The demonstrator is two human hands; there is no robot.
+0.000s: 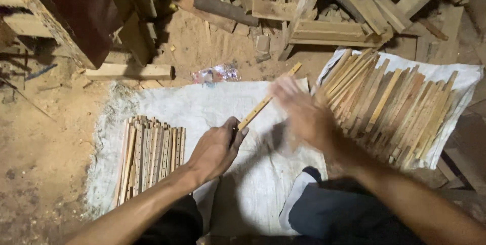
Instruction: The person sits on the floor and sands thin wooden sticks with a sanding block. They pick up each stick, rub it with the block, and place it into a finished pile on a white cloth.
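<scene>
The sack cloth [212,108] is off-white. The slat [268,98] in hand is pale yellow wood. The right pile [400,108] mixes yellow, tan and reddish-brown strips; the left stack [149,156] is pale tan, dotted with small dark holes. The earth floor [45,138] is sandy brown.

Dirt floor [45,138]: white sacking [212,106], two slat piles [152,154], scrap planks [329,30]

A rough woodworking shop with a sawdust-covered dirt floor [45,144]. Beyond the hands lies a heap of offcut planks [324,7]. Left of the left hand sits a neat stack of drilled wooden slats [149,154]; right of the right hand, a pile of plain slats [395,103] on white sacking [202,106].
</scene>
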